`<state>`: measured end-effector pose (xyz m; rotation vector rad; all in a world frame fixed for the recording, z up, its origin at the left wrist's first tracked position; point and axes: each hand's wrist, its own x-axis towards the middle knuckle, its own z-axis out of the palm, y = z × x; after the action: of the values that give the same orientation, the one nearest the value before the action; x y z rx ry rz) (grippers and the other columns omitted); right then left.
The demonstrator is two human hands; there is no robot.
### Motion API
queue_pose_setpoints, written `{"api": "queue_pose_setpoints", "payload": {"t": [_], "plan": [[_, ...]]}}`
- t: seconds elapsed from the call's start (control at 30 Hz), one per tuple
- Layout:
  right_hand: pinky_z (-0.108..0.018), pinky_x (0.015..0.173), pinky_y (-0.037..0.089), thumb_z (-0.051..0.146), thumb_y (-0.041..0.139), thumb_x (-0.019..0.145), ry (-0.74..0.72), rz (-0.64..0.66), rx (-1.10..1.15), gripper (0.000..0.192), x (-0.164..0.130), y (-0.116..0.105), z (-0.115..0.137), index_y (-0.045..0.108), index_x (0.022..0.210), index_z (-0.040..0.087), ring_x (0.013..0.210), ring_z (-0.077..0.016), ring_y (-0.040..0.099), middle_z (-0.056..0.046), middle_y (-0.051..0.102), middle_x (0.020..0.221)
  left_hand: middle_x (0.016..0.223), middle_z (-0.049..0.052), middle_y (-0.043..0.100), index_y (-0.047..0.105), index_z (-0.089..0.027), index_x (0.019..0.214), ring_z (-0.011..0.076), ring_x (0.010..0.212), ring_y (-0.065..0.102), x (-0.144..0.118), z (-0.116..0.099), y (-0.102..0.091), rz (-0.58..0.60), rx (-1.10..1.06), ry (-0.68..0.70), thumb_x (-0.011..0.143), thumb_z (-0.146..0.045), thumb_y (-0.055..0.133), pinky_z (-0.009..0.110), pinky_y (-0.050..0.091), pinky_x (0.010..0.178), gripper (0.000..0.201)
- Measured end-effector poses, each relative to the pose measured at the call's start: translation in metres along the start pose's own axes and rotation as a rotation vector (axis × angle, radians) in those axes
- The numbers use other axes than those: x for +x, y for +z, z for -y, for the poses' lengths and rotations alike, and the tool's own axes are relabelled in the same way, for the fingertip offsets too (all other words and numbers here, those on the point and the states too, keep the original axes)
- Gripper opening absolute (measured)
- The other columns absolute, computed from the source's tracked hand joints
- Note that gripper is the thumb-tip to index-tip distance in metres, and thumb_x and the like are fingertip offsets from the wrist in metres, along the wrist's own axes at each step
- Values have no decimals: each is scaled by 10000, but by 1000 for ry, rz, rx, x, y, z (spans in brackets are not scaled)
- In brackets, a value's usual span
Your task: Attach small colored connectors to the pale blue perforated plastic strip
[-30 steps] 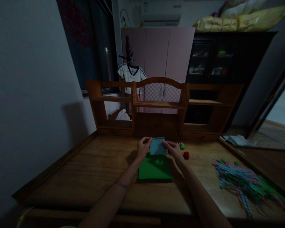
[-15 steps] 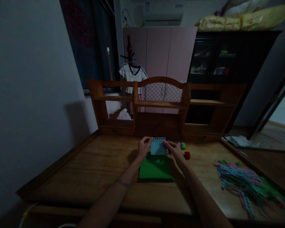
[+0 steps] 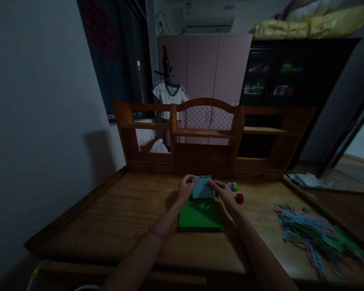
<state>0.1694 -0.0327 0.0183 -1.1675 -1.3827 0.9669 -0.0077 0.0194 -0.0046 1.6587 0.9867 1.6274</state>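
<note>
A light blue sheet of paper [image 3: 202, 189] with a row of holes along its top edge is held up over the desk. My left hand [image 3: 185, 188] pinches it near the upper left corner, thumb on the front. On the other side, my right hand [image 3: 223, 191] grips the right edge between thumb and fingers. Below the sheet lies a flat green rectangular pad or stack [image 3: 200, 217], its far part covered by the paper. Small toys sit just beyond my right hand: a green one with big eyes [image 3: 234, 186] and a red one [image 3: 239, 198].
A pile of holed pink, blue and green paper strips [image 3: 315, 226] spreads over the desk's right side. A wooden shelf unit [image 3: 206, 133] stands along the back of the wooden desk [image 3: 124, 218]. Behind it are a pink wardrobe [image 3: 202, 68] and a hanging shirt [image 3: 170, 99].
My left hand has shifted slightly right, and its fingers now overlap more of the sheet's upper left corner. My right hand stays at the right edge.
</note>
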Motion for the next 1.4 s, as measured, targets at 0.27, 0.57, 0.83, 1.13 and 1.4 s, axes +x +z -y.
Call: {"api": "queue_pose_setpoints", "payload": {"t": [0.27, 0.57, 0.83, 1.13, 1.4], "plan": [[-227, 432, 291, 569, 580, 716, -23, 7, 13, 432, -1, -1, 0, 667, 826, 160, 445, -106, 435, 5, 513, 483, 839, 48, 630, 647, -161, 841, 162, 812, 573, -1, -2, 0, 11, 27, 32, 757, -382, 577, 245, 427, 706, 246], [-226, 438, 305, 570, 581, 713, -23, 6, -8, 436, 0, -1, -2, 665, 825, 157, 458, -107, 447, 1, 522, 503, 845, 47, 623, 643, -167, 829, 162, 825, 569, -1, -5, -1, 14, 41, 49, 767, -355, 566, 247, 419, 710, 213], [-228, 446, 315, 574, 579, 712, -25, 13, -1, 429, 0, -1, -3, 658, 814, 165, 468, -115, 455, 6, 516, 504, 848, 45, 628, 643, -169, 827, 163, 837, 568, -1, -3, -1, 1, 46, 44, 760, -353, 570, 250, 417, 728, 209], [-239, 452, 326, 603, 582, 687, -29, -1, -21, 447, -4, 0, 6, 650, 771, 169, 471, -124, 470, 6, 526, 489, 828, 44, 627, 647, -166, 817, 164, 812, 567, -1, -7, -2, -1, 20, 34, 751, -359, 578, 255, 426, 717, 215], [-236, 445, 312, 598, 582, 690, -34, -7, -16, 455, -2, 0, 1, 657, 781, 158, 462, -117, 448, -1, 518, 499, 851, 48, 628, 654, -170, 823, 166, 836, 572, -1, -7, -2, 6, 21, 32, 748, -359, 584, 258, 429, 731, 215]]}}
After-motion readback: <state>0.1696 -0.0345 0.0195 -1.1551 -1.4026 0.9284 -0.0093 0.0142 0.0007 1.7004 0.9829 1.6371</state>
